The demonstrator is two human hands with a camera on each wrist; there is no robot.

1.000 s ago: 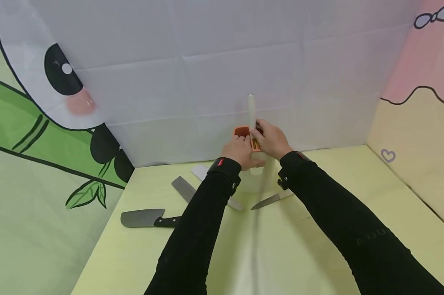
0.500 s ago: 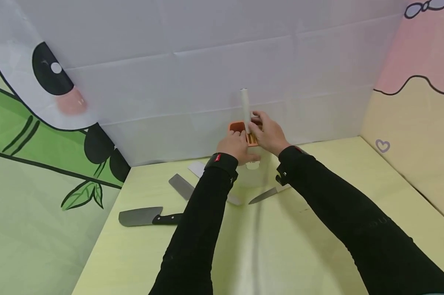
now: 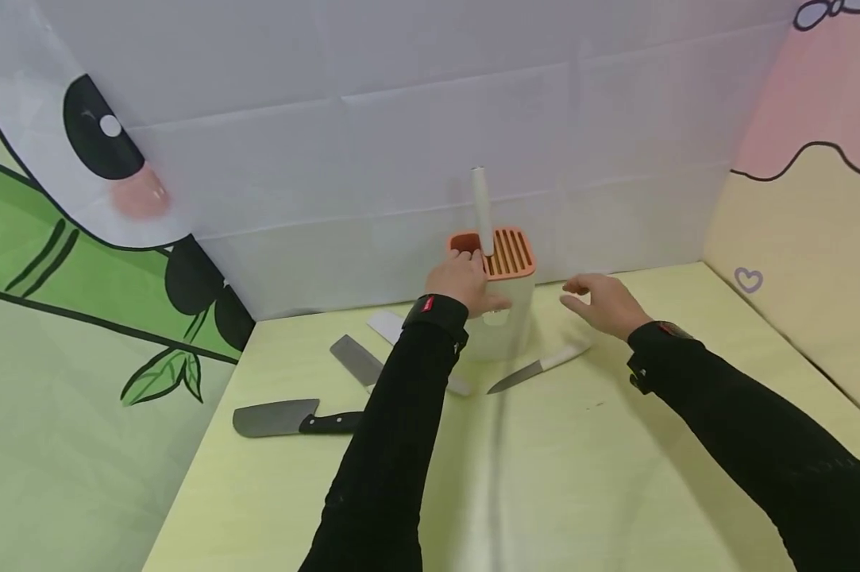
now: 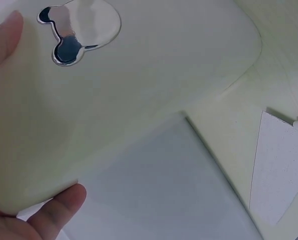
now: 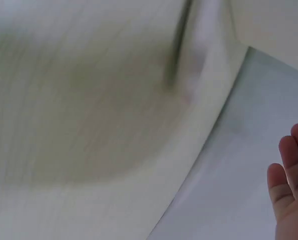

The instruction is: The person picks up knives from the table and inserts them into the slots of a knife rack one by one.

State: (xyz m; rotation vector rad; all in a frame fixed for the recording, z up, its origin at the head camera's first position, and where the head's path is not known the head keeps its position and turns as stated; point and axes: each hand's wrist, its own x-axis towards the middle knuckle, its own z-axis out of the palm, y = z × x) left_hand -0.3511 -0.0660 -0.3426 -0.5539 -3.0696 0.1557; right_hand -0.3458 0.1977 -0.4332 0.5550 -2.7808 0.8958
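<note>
In the head view my left hand (image 3: pixel 458 286) grips the cream knife holder (image 3: pixel 511 318), its fingers over the orange slotted top's left end. The left wrist view shows that hand's thumb and a finger at the sides of the holder (image 4: pixel 138 65), which bears a shiny bear-shaped plate (image 4: pixel 91 25). A white knife handle (image 3: pixel 482 210) stands up from the top, its blade hidden inside. My right hand (image 3: pixel 604 306) hovers empty to the right of the holder, fingers loosely bent. Just left of and below it lies a small white-handled knife (image 3: pixel 540 368).
On the pale yellow table (image 3: pixel 544 477), a black-handled cleaver (image 3: pixel 275 419) lies at left. Behind it are a grey-bladed knife (image 3: pixel 354 359) and a pale blade (image 3: pixel 387 324), both partly under my left arm. A fabric-covered wall (image 3: pixel 315 262) rises right behind the holder.
My right hand has let go of the upright knife handle and moved right and down, uncovering the slotted top. The left hand stays on the holder.
</note>
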